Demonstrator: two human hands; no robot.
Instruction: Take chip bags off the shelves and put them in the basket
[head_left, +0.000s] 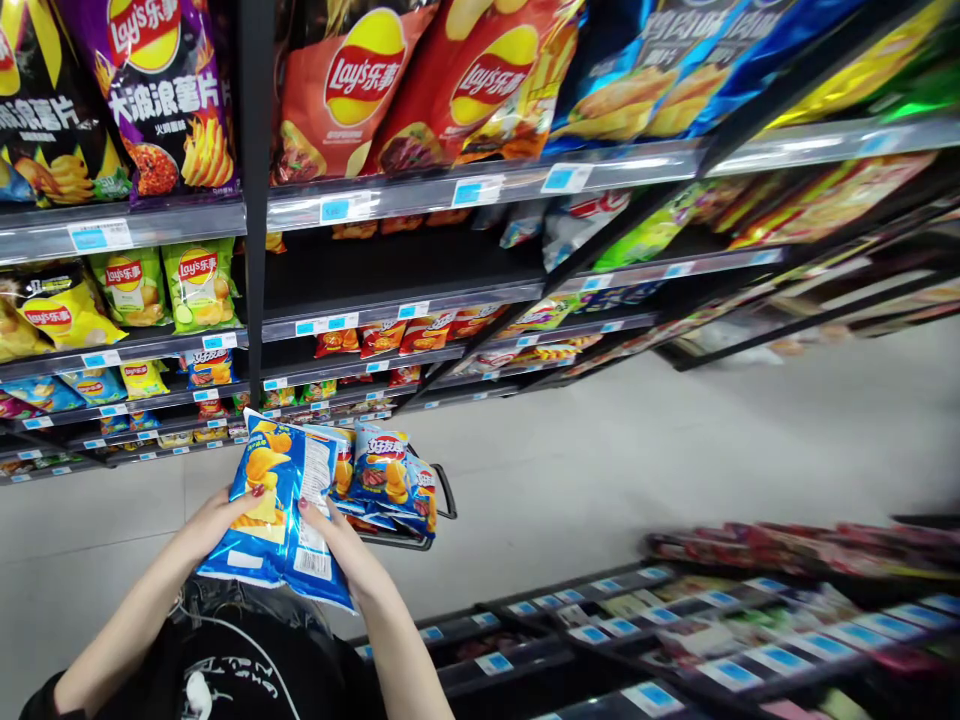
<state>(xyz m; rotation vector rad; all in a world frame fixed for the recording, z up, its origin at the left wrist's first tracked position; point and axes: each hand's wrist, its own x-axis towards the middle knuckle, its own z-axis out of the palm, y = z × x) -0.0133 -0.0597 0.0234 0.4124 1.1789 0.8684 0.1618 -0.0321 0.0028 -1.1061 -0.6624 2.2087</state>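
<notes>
Two blue crisp bags [281, 510] are held together in front of me, one facing forward, the other showing its white label back. My left hand [221, 515] grips their left edge, thumb on the front. My right hand [337, 535] clasps the right side, fingers curled round the back bag. Just beyond them a dark shopping basket [442, 495] holds several more blue crisp bags [390, 480].
Dark shelves of crisp bags [360, 90] rise on the left and ahead, with one bare shelf stretch [397, 265]. A lower snack shelf [712, 620] runs along the right. Grey floor [637, 440] forms the aisle between them.
</notes>
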